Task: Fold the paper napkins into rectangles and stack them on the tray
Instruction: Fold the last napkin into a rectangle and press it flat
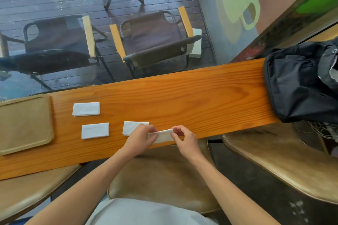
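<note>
Both hands pinch one white paper napkin point(164, 135) folded over, near the front edge of the wooden counter. My left hand point(141, 137) grips its left end, my right hand point(184, 138) its right end. Three folded rectangular napkins lie flat on the counter: one at the far left point(86, 109), one nearer point(95, 130), and one point(130, 127) partly covered by my left hand. A tan tray point(23, 124) with nothing on it sits at the left end of the counter.
A black bag point(300, 82) occupies the counter's right end. Tan stool seats stand below the counter at left, middle and right. Beyond the glass are two folding chairs on a wet deck.
</note>
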